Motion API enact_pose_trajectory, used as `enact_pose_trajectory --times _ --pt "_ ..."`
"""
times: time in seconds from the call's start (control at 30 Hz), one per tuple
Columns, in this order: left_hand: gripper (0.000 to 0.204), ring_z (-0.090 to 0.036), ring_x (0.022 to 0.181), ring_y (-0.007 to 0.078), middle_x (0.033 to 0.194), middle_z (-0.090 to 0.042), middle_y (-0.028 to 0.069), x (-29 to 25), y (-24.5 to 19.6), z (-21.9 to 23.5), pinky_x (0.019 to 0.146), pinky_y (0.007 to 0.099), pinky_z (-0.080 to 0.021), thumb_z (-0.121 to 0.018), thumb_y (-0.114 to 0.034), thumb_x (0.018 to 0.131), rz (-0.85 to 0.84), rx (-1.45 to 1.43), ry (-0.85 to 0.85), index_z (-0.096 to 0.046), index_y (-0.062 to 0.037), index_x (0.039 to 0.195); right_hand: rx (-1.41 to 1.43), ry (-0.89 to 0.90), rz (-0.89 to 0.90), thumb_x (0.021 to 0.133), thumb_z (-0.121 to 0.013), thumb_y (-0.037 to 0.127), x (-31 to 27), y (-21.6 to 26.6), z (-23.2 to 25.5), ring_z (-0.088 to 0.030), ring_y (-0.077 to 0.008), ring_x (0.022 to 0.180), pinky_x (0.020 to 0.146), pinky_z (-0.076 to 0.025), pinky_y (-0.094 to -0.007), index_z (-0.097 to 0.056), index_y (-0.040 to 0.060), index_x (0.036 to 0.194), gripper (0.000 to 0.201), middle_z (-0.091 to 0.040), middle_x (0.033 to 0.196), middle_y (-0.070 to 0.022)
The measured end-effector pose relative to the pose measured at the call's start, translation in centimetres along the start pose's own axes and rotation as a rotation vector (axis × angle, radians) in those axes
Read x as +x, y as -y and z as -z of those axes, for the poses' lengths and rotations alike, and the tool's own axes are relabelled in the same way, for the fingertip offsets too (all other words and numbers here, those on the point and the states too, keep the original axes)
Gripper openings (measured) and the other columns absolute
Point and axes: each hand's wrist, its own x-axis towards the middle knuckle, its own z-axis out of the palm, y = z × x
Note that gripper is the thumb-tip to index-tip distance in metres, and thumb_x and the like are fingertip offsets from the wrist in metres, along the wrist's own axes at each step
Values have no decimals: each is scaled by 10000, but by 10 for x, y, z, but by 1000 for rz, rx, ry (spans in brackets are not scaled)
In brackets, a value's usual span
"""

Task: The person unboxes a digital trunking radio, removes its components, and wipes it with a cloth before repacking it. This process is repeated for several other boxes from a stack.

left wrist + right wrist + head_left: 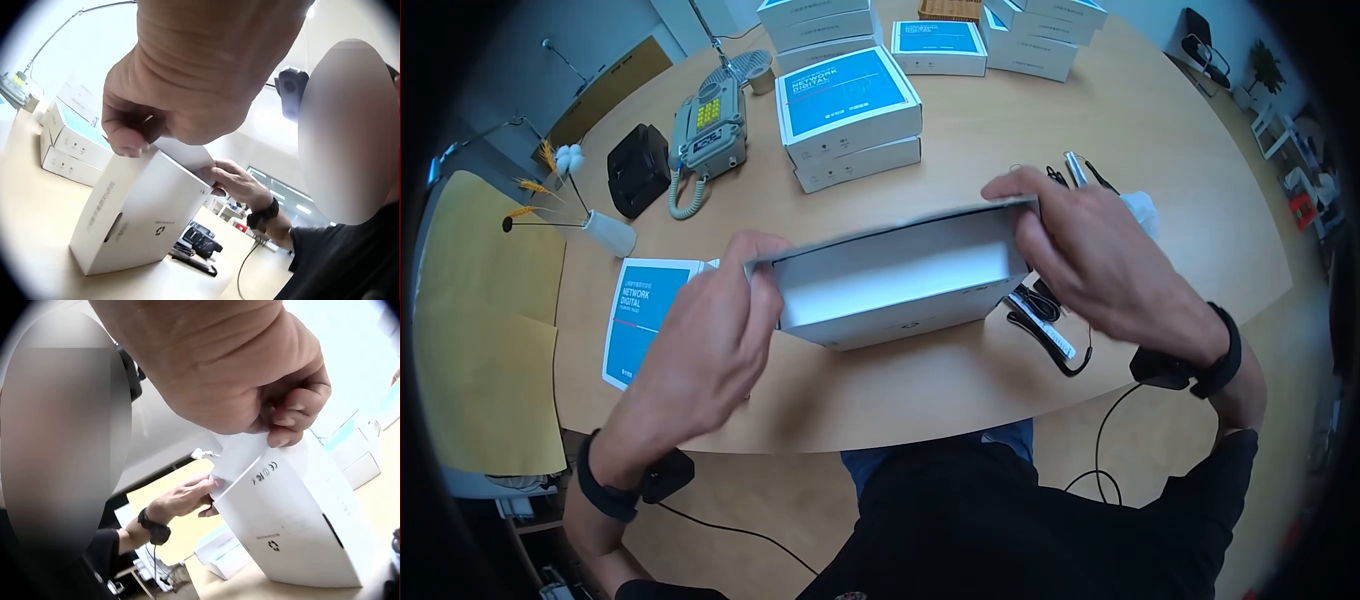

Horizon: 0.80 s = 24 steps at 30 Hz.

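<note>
A white box (910, 310) stands on edge on the table in front of the person, its opening facing up and its white inside showing. At the box's left upper corner the left hand (710, 335) pinches the edge between thumb and fingers. The right hand (1100, 250) grips the opposite upper corner. In the left wrist view the box (137, 219) shows printed side faces and a slot, with the left hand (187, 87) above it. From the right wrist, the box (287, 525) has printed marks under the right hand (244, 375).
A blue-topped box (645, 310) lies at the left; more boxes (850, 100) are stacked behind. A telephone (712, 125), a black device (640, 170) and a vase (610, 233) stand at the back left. Cables and a black device (1045, 325) lie right of the box.
</note>
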Motion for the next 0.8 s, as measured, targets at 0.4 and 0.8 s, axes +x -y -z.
enact_pose_trajectory --times 0.4,0.8 --pt "352 -586 873 408 886 -580 260 12 7 11 764 491 -441 -402 -257 1092 31 -72 160 -482 31 1278 242 163 -159 1006 -434 201 24 -20 0 -541 -315 627 687 -457 -464 -598 -114 998 355 -505 669 -216" --pt "904 -577 1215 448 1403 -487 300 -5 20 -20 1010 461 -489 -566 -554 991 -260 88 106 -199 13 1592 202 27 216 839 -781 107 -17 -24 -39 -594 -405 1162 950 -539 -445 -359 33 1467 760 -524 1341 -218"
